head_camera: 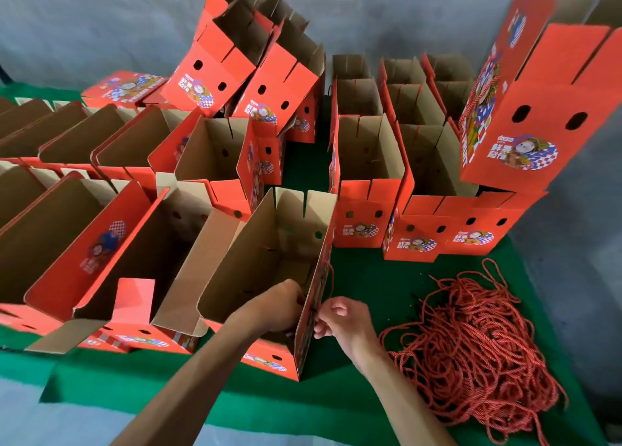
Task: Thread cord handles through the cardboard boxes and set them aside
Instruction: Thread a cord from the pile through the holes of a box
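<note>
Open green tabletop [363, 277] lies between the near box [269, 260] and the cord pile [471, 338] — passable. Packed box rows [101, 176] block left and rear; a narrow green gap [304, 166] runs rearward.

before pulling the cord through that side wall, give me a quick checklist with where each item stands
1. Left hand inside the box, behind the wall: ok.
2. Right hand outside, pinching at the wall's hole: ok.
3. Red cord hanging along the outer wall above that hand: ok.
4. Cord end passed through the hole: cannot tell, hidden by the wall.
5. Box upright on the green cloth: ok.
6. Spare cord pile close to the right hand: ok.
</note>
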`<state>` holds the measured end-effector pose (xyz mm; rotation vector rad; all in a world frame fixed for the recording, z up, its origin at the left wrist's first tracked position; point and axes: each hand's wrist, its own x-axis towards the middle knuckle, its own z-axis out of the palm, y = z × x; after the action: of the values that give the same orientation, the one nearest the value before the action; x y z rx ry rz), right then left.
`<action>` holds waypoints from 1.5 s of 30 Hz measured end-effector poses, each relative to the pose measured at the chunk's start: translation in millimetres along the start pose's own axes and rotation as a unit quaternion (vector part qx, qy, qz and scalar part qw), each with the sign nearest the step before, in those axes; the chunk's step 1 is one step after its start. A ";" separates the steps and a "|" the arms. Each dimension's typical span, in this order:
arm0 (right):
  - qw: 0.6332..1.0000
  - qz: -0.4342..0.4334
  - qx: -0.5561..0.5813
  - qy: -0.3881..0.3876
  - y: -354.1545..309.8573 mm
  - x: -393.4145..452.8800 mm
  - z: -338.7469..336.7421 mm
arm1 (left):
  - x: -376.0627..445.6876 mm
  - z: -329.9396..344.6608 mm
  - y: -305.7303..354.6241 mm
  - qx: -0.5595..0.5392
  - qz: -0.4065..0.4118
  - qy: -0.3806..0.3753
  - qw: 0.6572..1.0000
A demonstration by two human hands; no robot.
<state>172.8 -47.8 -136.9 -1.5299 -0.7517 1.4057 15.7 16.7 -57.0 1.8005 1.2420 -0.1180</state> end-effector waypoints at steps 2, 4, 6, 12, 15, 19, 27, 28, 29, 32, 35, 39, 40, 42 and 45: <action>0.996 0.059 0.062 -0.016 -3.3 0.5 1.2 | -0.3 -0.3 -1.0 0.010 0.009 0.011 1.000; 0.970 0.150 0.187 -0.043 -4.0 2.2 0.7 | -0.8 0.5 -0.8 0.021 0.014 0.026 0.999; 0.953 0.177 0.238 -0.057 -5.2 3.8 -0.3 | -0.8 0.4 -1.7 0.028 0.019 0.027 0.999; 0.998 0.035 0.036 -0.036 -8.3 5.2 3.2 | -1.4 -3.9 -9.3 -0.002 0.021 0.044 0.999; 0.998 0.027 0.022 -0.055 -7.0 4.5 6.0 | 0.7 -5.6 -8.6 -0.013 0.027 0.048 0.998; 0.988 0.064 0.122 -0.065 0.9 4.1 7.4 | 10.0 -7.4 -11.5 0.042 -0.003 0.050 0.998; 0.989 -0.007 0.138 -0.044 19.2 -2.5 18.0 | 11.0 -8.9 -2.7 0.141 -0.069 0.032 0.987; 0.992 -0.029 0.115 -0.043 21.0 -3.7 20.1 | 10.7 -10.0 -1.7 0.143 -0.069 0.027 0.987; 0.994 -0.050 0.083 -0.043 22.6 -5.2 22.5 | 11.3 -11.6 -0.9 0.136 -0.068 0.022 0.988; 0.995 -0.085 -0.004 -0.061 27.9 -12.2 27.0 | 12.6 -16.3 4.3 0.103 -0.064 0.021 0.992; 0.974 -0.171 -0.093 -0.115 35.5 -19.9 25.9 | 18.5 -21.6 8.2 0.125 -0.072 0.056 0.988; 0.954 -0.252 -0.130 -0.101 38.2 -17.9 32.5 | 23.8 -29.3 9.5 0.125 -0.050 0.101 0.986; 0.952 -0.262 -0.138 -0.081 37.3 -14.8 35.3 | 23.2 -31.1 9.5 0.105 -0.037 0.106 0.988; 0.948 -0.279 -0.154 -0.016 38.3 -5.8 38.9 | 20.7 -35.2 10.1 0.099 0.005 0.129 0.987; 0.944 -0.256 -0.168 0.122 38.2 11.6 39.9 | 13.2 -42.4 8.2 0.097 0.050 0.180 0.978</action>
<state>130.7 -44.8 -174.3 -1.5725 -1.1741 0.7123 11.9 55.7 -34.5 2.1162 1.4249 0.1567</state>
